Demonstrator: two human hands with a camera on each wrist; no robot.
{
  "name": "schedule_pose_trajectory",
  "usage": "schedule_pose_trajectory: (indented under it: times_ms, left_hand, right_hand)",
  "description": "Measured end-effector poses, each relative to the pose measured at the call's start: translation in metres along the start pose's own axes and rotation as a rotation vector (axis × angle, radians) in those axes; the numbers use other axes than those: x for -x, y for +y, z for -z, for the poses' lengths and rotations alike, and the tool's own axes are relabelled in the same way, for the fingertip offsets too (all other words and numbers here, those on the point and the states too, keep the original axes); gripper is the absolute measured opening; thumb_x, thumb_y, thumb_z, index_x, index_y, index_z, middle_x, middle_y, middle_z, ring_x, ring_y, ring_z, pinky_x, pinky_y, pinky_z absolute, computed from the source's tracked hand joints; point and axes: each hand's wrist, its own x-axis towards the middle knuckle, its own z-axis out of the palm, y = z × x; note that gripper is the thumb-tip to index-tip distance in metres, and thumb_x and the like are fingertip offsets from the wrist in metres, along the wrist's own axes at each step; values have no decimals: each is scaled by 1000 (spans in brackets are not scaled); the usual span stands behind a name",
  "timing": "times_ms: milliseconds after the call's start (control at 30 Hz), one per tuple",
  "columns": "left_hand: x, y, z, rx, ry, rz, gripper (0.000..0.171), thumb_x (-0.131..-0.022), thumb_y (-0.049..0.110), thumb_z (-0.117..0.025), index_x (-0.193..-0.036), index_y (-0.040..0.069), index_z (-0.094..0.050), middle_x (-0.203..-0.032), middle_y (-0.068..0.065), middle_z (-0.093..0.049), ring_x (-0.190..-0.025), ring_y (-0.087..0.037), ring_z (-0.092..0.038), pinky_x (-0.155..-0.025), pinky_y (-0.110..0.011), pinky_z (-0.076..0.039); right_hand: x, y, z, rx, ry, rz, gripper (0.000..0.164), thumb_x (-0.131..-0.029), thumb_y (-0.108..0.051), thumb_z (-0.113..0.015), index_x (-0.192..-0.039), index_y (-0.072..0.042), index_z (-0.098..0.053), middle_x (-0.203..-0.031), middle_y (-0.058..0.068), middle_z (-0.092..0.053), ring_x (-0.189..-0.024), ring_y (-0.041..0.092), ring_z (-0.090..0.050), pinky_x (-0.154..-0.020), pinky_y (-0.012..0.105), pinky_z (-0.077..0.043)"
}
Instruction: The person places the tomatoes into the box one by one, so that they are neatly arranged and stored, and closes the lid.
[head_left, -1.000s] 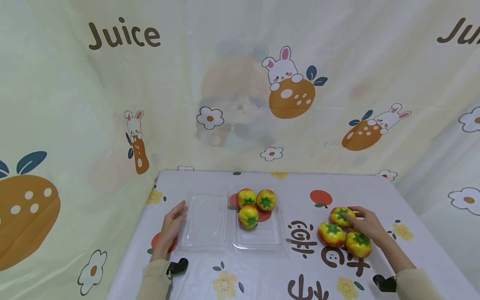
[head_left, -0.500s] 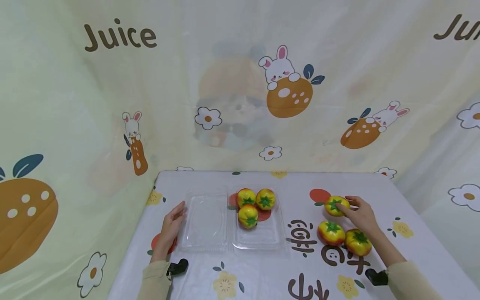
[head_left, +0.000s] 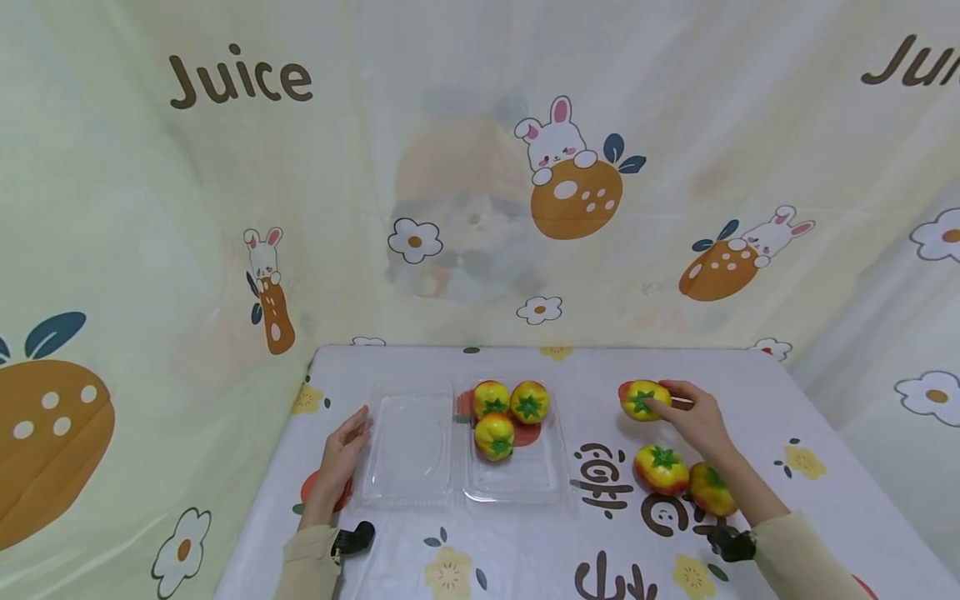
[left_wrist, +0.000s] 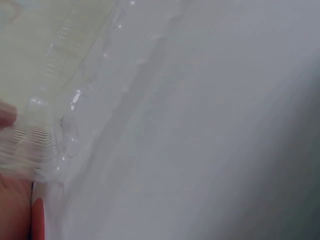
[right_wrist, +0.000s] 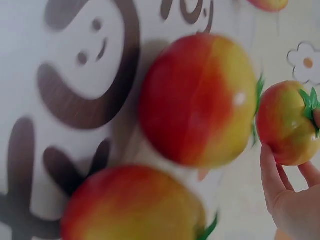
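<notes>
A slip could be caused by smooth, rounded skin: the yellow-red fruit [head_left: 634, 398] is gripped only from its right side by the fingers and thumb of the right hand [head_left: 697, 417], above the counter [head_left: 525, 550], between the clear box [head_left: 517, 498] and the two loose fruits [head_left: 662, 472]. The three packed fruits [head_left: 492, 437] could be knocked if the box's right wall were crossed too low. The light box could be shifted if its lid half [head_left: 408, 454] were nudged by the left hand [head_left: 343, 457], whose relaxed fingers are rested at its left edge. Compared with a second ago, the held fruit has been carried leftward, away from the loose pair; the box's place is unchanged.
</notes>
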Motion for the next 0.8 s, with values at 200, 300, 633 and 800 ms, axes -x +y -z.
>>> schedule_pose_trajectory:
  times_ms: [200,300,633,800]
  left_hand:
    - [-1,-2,0,0,1,-7,50,-101,2,-46,-150,3,-38,-155,-14,-37,-140,-28,-39,-104,-18,-36]
    - [0,-3,0,9,3,-7,50,-101,1,-47,-150,2,-38,-155,-14,-38,-140,-28,-40,-96,-8,-36]
    - [0,-3,0,22,6,-9,50,-101,2,-46,-150,2,-38,-155,-15,-38,-140,-29,-39,-106,-23,-34]
    - [0,-3,0,19,-1,-6,50,-102,3,-46,-151,3,-38,-155,-15,-37,-141,-30,-37,-112,-37,-31]
  right_hand:
    - [-1,-22,-13,-26,-6,75,66,-92,-40,-68,-142,-1,-49,-138,26,-50,-119,42,-49,-85,24,-49]
    - [-2,-34,-21,-47,-12,118,65,-91,-37,-71,-141,-1,-50,-134,26,-53,-116,41,-54,-80,13,-47]
    - [-2,-72,-53,-89,-34,192,58,-87,-32,-76,-131,0,-57,-128,22,-59,-112,39,-60,-85,33,-57]
    - [-1,-79,-67,-88,-66,202,53,-87,-30,-76,-129,-2,-59,-127,18,-60,-113,37,-59,-85,40,-57]
